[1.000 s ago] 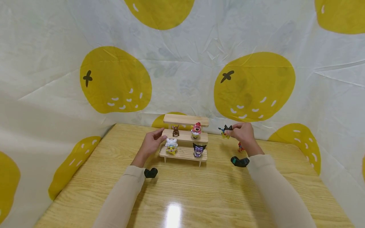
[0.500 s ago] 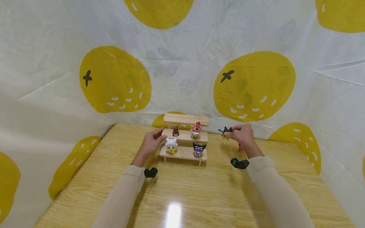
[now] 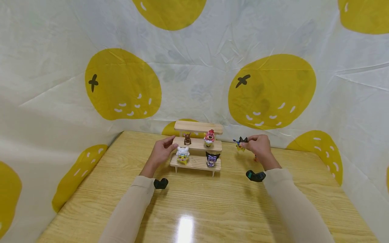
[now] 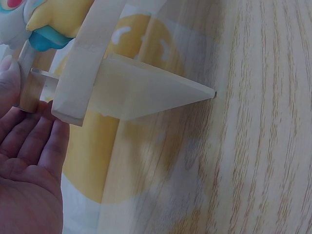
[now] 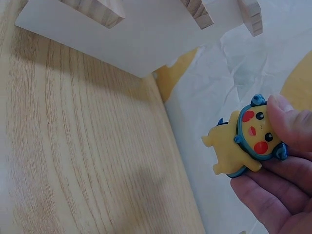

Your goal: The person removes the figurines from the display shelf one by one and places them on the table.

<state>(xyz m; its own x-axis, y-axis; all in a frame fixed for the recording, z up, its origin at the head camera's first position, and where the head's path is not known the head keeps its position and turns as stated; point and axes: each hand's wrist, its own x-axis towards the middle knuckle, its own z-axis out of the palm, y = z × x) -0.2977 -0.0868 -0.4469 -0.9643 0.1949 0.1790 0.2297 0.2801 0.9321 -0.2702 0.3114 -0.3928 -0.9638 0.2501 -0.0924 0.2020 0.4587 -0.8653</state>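
My right hand pinches a small yellow figurine with red cheeks and a blue hood between thumb and fingers. It is held in the air right of a tiered wooden display stand; dark pointed ears show at its top in the head view. My left hand grips the left end of the stand's middle tier, thumb in front and fingers behind. On that tier stand a brown figurine and a pink one. The lower tier bears a white-hooded yellow figurine and a black-and-purple one.
A small red thing is mostly hidden behind my right wrist. The stand is on a wood-grain table near its back edge. A white cloth with yellow fruit prints hangs behind and along both sides.
The figurine in my right hand has tilted a little, with the hand staying nearly in place. Less of the red thing shows behind the wrist. My left hand has not moved.
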